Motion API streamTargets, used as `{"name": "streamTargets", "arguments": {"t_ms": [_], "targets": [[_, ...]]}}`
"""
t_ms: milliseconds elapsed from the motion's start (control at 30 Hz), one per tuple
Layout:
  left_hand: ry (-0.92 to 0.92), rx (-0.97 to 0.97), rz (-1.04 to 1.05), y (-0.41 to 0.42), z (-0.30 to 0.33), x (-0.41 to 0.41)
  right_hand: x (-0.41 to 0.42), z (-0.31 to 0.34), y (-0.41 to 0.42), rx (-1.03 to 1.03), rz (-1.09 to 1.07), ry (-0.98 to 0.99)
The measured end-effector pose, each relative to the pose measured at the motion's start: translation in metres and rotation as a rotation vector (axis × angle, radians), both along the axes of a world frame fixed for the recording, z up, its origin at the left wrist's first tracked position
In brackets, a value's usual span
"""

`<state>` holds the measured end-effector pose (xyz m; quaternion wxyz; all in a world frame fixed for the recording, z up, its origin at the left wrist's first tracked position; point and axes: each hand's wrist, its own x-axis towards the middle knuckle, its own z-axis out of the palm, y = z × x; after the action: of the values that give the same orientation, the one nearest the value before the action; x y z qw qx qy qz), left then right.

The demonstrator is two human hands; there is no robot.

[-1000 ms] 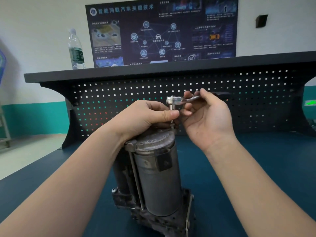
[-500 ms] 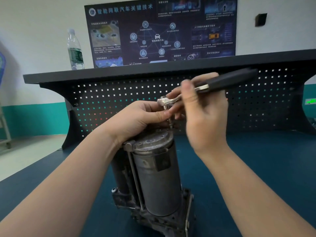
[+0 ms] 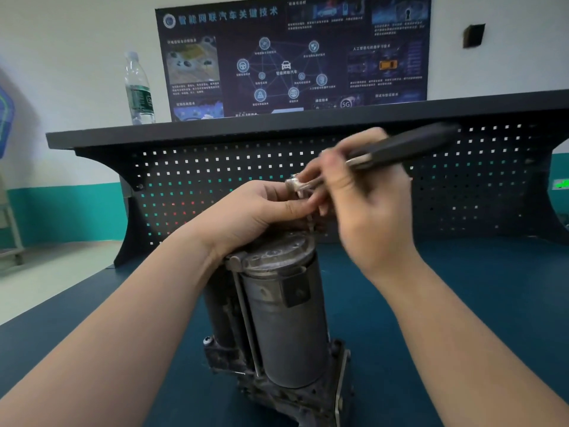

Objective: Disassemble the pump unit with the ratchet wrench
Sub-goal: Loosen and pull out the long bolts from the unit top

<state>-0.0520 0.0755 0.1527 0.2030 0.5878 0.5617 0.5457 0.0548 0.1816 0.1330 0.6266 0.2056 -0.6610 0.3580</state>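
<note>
While the pump unit (image 3: 286, 318) is standing upright on the blue bench (image 3: 462, 303), the left hand (image 3: 255, 217) is pinching the socket stem and the right hand (image 3: 363, 208), fingers curled, is gripping the ratchet wrench (image 3: 397, 149), apparently loosening a top bolt; next, another swing, socket seated.

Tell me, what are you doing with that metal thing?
A person is taking apart a pump unit that stands upright on a blue workbench. The right hand grips a ratchet wrench by its black handle, with the wrench head above the top of the pump. The left hand rests on the pump's top cap, its fingers pinched at the shaft just under the wrench head. The wrench is blurred, so it looks mid-swing. A water bottle stands on the shelf behind.
</note>
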Motion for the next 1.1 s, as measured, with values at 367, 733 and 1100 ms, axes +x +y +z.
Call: {"name": "streamTargets", "arguments": {"t_ms": [367,733,1100], "targets": [[0.026,-0.006,0.108,0.007,0.0,-0.006,0.001,-0.003,0.005,0.07,-0.029,0.077],[-0.001,-0.01,0.117,0.004,-0.002,-0.003,-0.005,0.006,0.011,-0.793,0.674,-0.183],[-0.121,0.025,-0.024,0.0,-0.003,-0.006,0.003,0.01,0.007,-0.598,0.632,-0.184]]}}
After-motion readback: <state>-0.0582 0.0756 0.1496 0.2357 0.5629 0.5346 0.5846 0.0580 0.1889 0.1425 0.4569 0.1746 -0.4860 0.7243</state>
